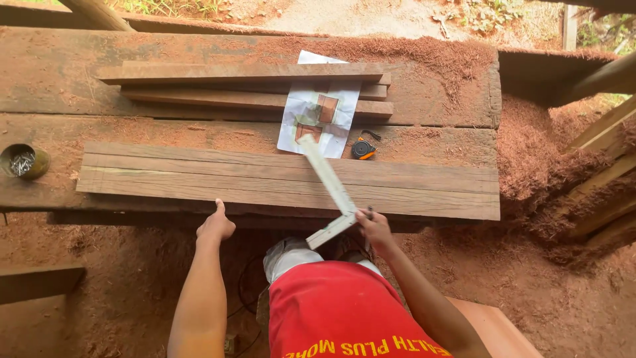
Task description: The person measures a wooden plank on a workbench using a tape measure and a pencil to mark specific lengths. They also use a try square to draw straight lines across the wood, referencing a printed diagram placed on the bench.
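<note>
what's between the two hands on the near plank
Bare plank edge only, between left hand and right hand holding the square; head view.

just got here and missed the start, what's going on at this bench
A person stands at a sawdust-covered workbench. The right hand holds a white square laid across a wide plank, with what looks like a pencil in the same hand. The left hand rests against the plank's near edge, thumb up. Behind lie narrower boards, a paper drawing partly under them, and a tape measure. A tin of nails sits at far left.
</note>
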